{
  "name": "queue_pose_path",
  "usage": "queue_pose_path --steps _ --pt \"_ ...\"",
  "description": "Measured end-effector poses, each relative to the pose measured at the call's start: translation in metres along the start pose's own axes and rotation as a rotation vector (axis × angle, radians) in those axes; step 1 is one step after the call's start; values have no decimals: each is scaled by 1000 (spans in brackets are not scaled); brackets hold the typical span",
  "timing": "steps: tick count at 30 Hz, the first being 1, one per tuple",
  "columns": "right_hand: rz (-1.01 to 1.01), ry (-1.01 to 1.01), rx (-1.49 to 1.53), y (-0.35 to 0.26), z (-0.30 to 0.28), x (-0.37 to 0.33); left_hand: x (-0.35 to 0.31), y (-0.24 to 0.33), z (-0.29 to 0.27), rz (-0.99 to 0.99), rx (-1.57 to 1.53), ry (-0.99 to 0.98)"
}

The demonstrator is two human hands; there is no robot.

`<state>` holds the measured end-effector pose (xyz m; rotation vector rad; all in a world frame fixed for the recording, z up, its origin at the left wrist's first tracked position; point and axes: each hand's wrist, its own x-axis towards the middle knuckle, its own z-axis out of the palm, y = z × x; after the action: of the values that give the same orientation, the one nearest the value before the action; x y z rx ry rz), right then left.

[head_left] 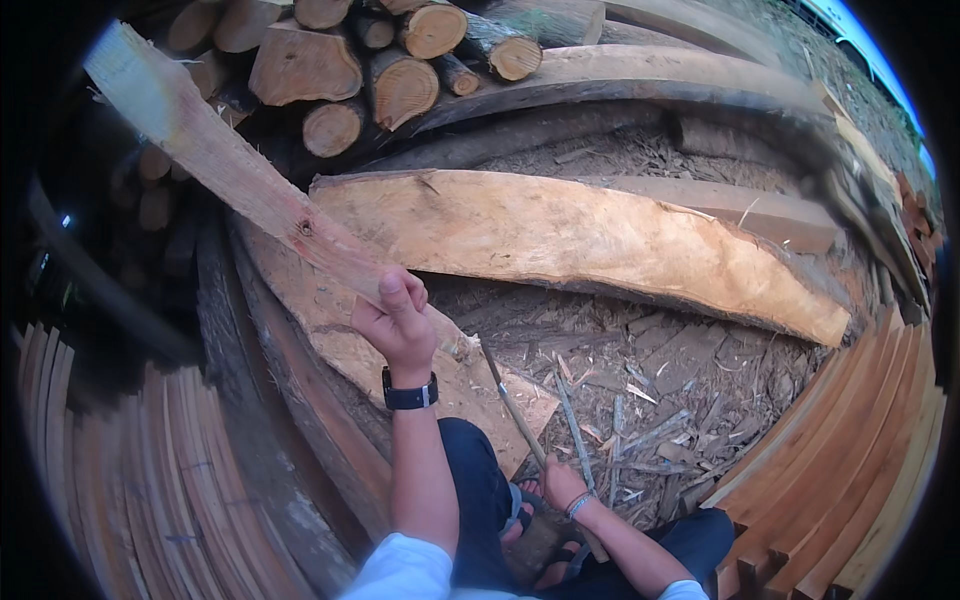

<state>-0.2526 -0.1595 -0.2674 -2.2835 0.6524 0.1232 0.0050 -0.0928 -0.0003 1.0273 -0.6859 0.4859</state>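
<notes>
One long, pale board (250, 185) slants from the upper left down to the person's knees, its lower end over a flat slab (505, 425) on the ground. The left hand (398, 318) is closed around it nearer that lower end, thumb uppermost, so most of its length reaches beyond the grip; a firm wrist should keep it from twisting. The right hand (565, 485) is wrapped around the stick-like handle of a slim tool (518, 420), whose dark tip lies close to the board's lower end; whether they touch I cannot tell. Good handling here means keeping the left fingers well above that tip, and minding the sandalled feet (525, 510) near the handle. Farther out lie wood chips (640, 392), a broad curved slab (560, 225) and stacked logs (435, 32).
</notes>
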Motion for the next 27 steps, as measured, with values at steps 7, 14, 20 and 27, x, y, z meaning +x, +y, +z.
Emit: queue_pose_path --steps 7,14,20,27 --pt "-27 6 23 -28 -30 -10 4 0 -14 5 29 -18" --pt "14 -18 -69 -13 -9 -4 -1 -1 -4 7 44 -17" --pt "-29 -29 9 -27 -24 -6 4 0 -16 19 79 -50" --pt "2 1 -128 11 12 -2 -2 -1 2 -2 30 -9"
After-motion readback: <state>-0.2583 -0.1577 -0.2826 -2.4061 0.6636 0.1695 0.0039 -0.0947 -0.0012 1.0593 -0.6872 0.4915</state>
